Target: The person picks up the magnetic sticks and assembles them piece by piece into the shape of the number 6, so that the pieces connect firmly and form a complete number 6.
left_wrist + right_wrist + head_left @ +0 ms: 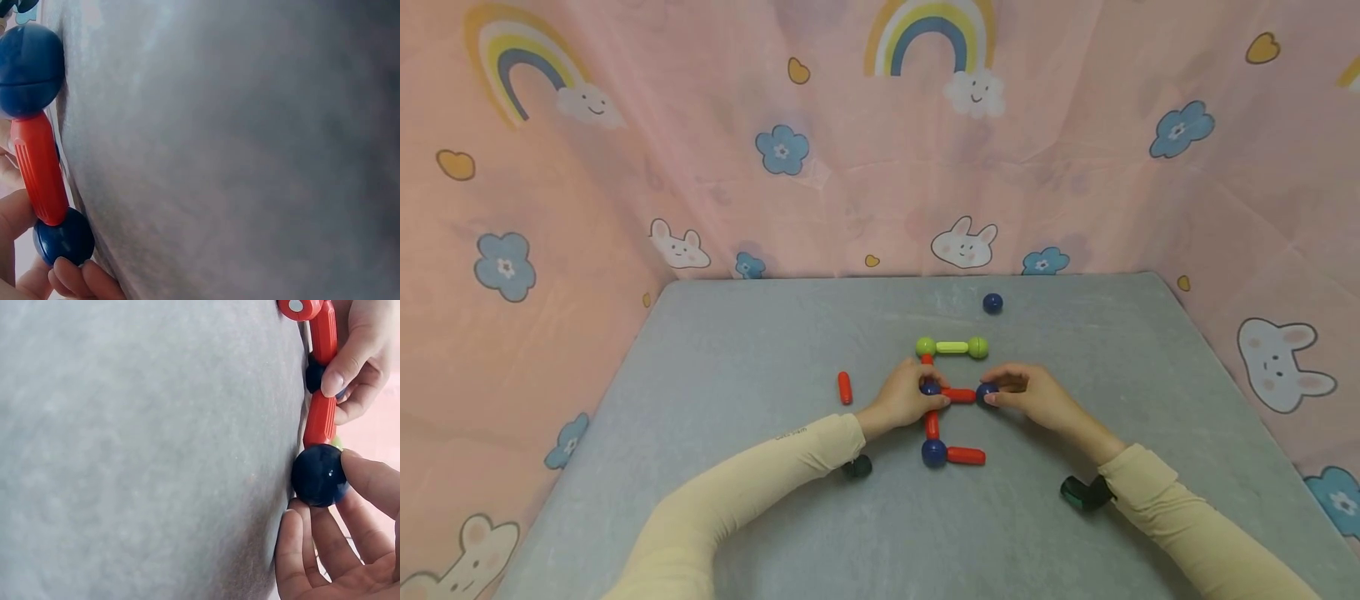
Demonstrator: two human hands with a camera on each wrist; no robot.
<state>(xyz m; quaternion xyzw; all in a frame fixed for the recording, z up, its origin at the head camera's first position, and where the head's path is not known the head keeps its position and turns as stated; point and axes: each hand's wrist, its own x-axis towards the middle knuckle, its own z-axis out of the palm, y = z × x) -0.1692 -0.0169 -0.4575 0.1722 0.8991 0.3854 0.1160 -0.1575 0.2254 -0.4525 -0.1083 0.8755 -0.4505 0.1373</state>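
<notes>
On the grey table lies a shape of joined balls and rods. My left hand (pixel 904 397) grips its middle blue ball (pixel 930 389), the thumb reaching along a red rod (pixel 958 396). At that rod's right end is another blue ball (pixel 320 475), pinched between the thumb and fingers of my right hand (pixel 1037 398). A red rod (pixel 932 426) runs from the middle toward a near blue ball (pixel 934 452), which bears a red rod (pixel 967 456) pointing right. Behind the hands, a green ball (pixel 926 347) joins a light green rod (pixel 952 347) and a second green ball (pixel 977 347).
A loose red rod (pixel 845 388) lies left of the shape. Near the table's back edge sits a separate blue ball (pixel 992 303). Dark wrist devices (pixel 1084 493) show beside the sleeves. A pink patterned curtain (pixel 842 200) hangs around the table.
</notes>
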